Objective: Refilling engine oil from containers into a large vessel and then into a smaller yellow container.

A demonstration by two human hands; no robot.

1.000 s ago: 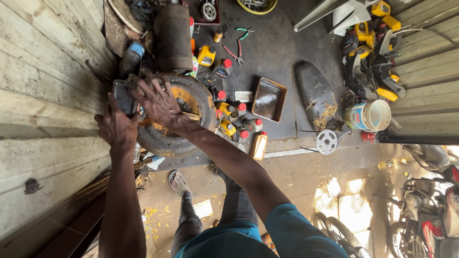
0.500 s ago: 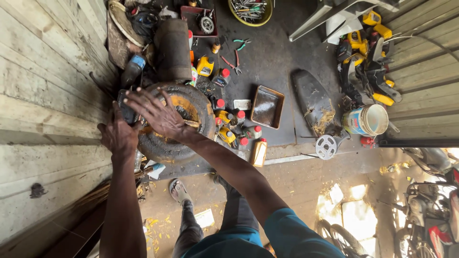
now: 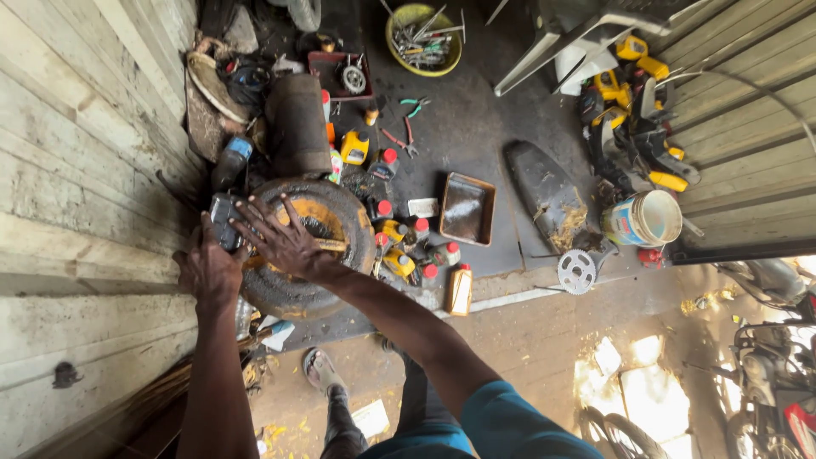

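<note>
— Two hands on what?
— Left hand [image 3: 208, 268] grips a dark block [image 3: 223, 219] beside the tyre [image 3: 308, 246]; right hand [image 3: 280, 240] lies flat, fingers spread, on the tyre.
— Around the tyre?
— Oily floor [image 3: 476, 127], bottles [image 3: 416, 251], metal tray [image 3: 467, 209].

A wooden wall [image 3: 76, 170] closes the left side. Small bottles [image 3: 408, 246] crowd the tyre [image 3: 327, 246] on its right edge. Open dark floor [image 3: 476, 127] lies between the metal tray [image 3: 467, 208] and the yellow bowl [image 3: 423, 38].
</note>
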